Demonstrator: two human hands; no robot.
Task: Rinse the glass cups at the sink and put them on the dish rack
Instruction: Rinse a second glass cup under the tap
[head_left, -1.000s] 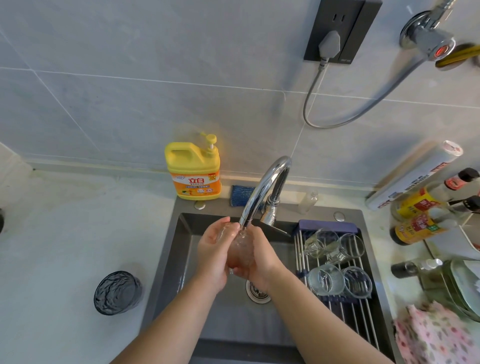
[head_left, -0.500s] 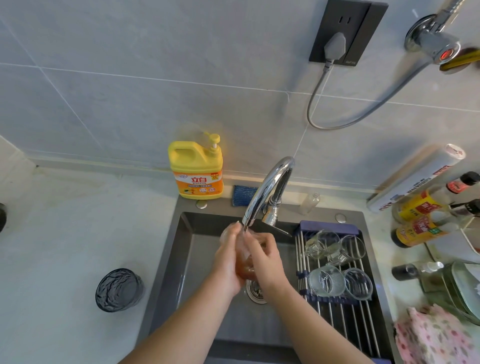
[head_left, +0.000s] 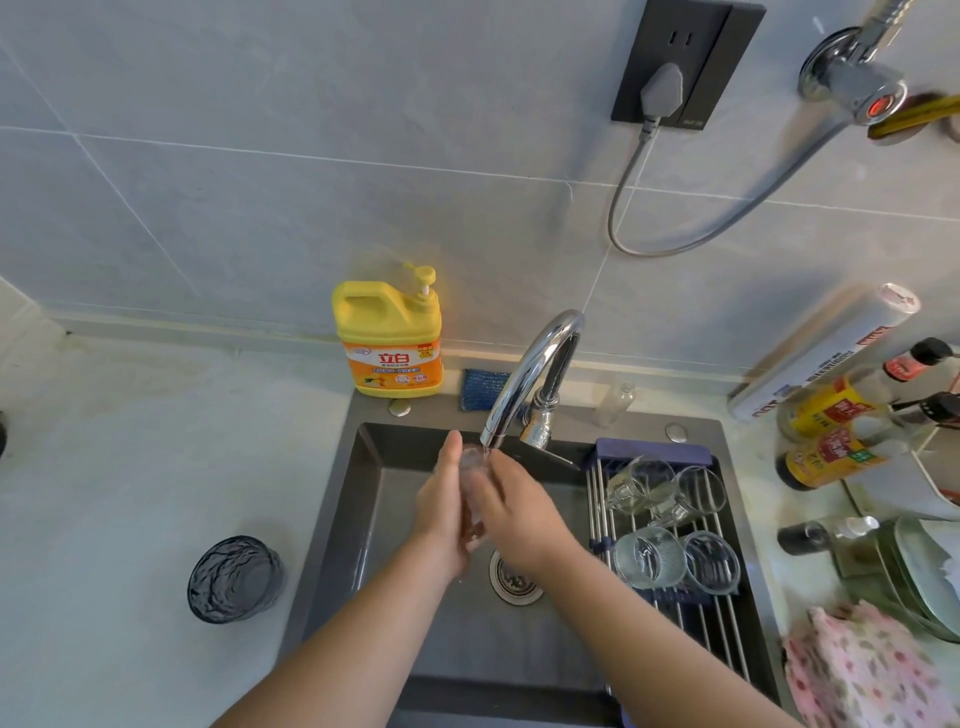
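Observation:
Over the dark sink (head_left: 363, 519), my left hand (head_left: 441, 504) and my right hand (head_left: 514, 504) enclose a clear glass cup (head_left: 474, 462) from both sides. Its rim shows just under the spout of the chrome tap (head_left: 535, 374), where water runs onto it. Most of the cup is hidden between my palms. Several clear glass cups (head_left: 649, 556) lie on the dish rack (head_left: 727, 639) across the sink's right side. A dark textured glass cup (head_left: 234, 579) stands on the counter to the left.
A yellow dish soap jug (head_left: 389, 338) and a blue sponge (head_left: 483, 389) sit behind the sink. Sauce bottles (head_left: 831, 447), a foil roll (head_left: 826, 353), plates (head_left: 924, 577) and a pink floral cloth (head_left: 867, 670) crowd the right counter. The drain (head_left: 511, 574) lies below my hands.
My hands have closed more tightly around the cup and turned it under the running water; the cup's rim now points up at the spout.

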